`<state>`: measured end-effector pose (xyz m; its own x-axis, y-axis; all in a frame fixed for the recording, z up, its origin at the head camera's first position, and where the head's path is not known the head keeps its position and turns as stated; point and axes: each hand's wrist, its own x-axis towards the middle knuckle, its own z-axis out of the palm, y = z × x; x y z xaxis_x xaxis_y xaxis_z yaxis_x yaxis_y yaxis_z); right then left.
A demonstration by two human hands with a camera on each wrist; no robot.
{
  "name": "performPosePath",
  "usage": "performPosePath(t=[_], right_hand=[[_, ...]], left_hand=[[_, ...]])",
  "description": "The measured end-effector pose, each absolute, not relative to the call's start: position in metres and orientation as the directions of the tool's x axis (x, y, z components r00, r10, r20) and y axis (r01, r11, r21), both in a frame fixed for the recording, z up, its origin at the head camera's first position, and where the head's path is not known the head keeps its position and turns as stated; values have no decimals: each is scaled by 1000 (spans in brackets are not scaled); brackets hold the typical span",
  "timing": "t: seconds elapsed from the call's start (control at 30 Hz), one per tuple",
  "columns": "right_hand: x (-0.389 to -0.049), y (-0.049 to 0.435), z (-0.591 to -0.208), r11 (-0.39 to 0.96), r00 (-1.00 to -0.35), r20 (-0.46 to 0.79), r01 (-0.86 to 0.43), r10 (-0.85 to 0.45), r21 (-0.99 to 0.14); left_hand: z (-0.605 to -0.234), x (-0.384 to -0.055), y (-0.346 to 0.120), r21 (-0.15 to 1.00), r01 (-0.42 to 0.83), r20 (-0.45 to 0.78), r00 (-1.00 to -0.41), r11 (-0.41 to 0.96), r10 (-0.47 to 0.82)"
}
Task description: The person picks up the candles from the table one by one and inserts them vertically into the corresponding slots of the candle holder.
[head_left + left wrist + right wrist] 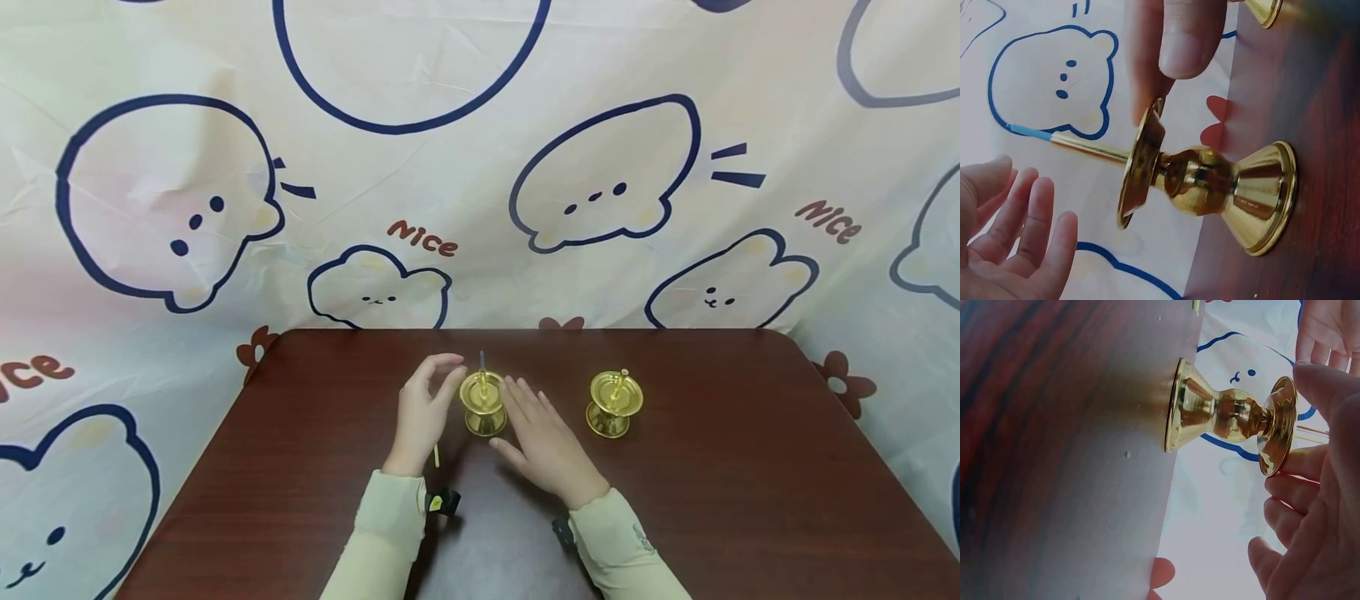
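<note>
A brass candle holder (pixel 485 423) stands upright on the table between the two hands. A thin blue candle (pixel 1029 131) rises from the tube above its dish. My left hand (pixel 422 415) is just left of the dish, thumb and index finger curved apart with nothing between them. On the other side is my right hand (pixel 551 450), its fingers straight and fingertips right at the dish's rim. In the right wrist view its thumb (pixel 1322 381) overlaps the dish and hides part of the tube. A second brass candle holder (pixel 611 408) stands to the right.
A thin yellowish stick (pixel 437 456) lies on the dark brown table (pixel 720 500) close to the left wrist. Behind the table's far edge hangs a printed cloth (pixel 480 183) with cartoon animals. Small pale specks dot the tabletop.
</note>
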<state>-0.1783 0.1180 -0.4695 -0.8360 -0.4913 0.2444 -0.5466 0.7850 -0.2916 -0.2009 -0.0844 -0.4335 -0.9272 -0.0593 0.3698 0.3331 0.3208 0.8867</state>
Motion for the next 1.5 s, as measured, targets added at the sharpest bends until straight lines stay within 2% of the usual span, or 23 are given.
performPosePath(t=[0.37, 0.57, 0.8, 1.0, 1.33, 1.5], right_hand=[[-178, 118, -465, 791, -844, 241, -535, -480, -298], [-177, 119, -457, 789, -841, 261, -537, -473, -299], [-176, 124, -446, 783, -822, 330, -555, -464, -280], [-173, 132, -433, 783, -815, 374, -554, -442, -283], [-170, 143, -416, 764, -800, 443, -562, -404, -318], [-169, 147, -411, 746, -766, 500, -592, -404, -304]], left_hand=[[-431, -190, -95, 877, 342, 407, -902, 336, -145], [-430, -188, -100, 870, 323, 392, -911, 372, -125], [-430, -186, -110, 868, 237, 302, -949, 436, -85], [-434, -186, -115, 858, 142, 217, -971, 493, -99], [-435, -186, -118, 825, 33, 124, -984, 564, -125], [-437, -185, -117, 812, -3, 82, -990, 583, -119]])
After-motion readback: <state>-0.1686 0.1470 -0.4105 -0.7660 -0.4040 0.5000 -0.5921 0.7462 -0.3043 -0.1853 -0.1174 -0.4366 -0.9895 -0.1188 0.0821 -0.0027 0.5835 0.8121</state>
